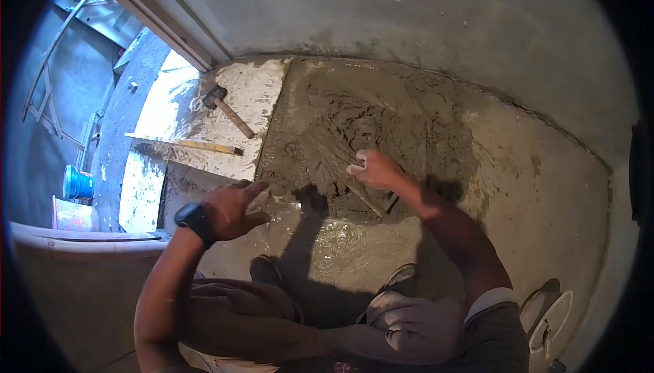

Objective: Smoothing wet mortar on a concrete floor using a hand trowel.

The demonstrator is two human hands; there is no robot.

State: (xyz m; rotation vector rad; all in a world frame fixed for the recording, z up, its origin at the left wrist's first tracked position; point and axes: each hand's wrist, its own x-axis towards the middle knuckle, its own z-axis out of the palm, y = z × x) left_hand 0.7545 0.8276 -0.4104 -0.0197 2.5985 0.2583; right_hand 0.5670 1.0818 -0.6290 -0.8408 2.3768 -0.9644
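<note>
One bare left hand [235,211], wide and empty, and one curled right hand [375,171], hold unclear, hover by wet grey-brown mortar [402,100] along the far edge of the grey floor [538,162], seemingly laid but unsmoothed mid-patch.

Two bare hands, one left hand [233,211] and one right hand [378,171], with one dark wristwatch [195,219] between them. Two shoes [266,271]. One broad patch of wet grey mortar [402,104]. One hammer [234,119] and one long, narrow stick [194,144]. Three containers: one blue bucket [79,184], one pale tub [73,215] and one white-rimmed vessel [568,303]. Pale slab [262,87] pieces number at least one; the exact count is unclear.
</note>
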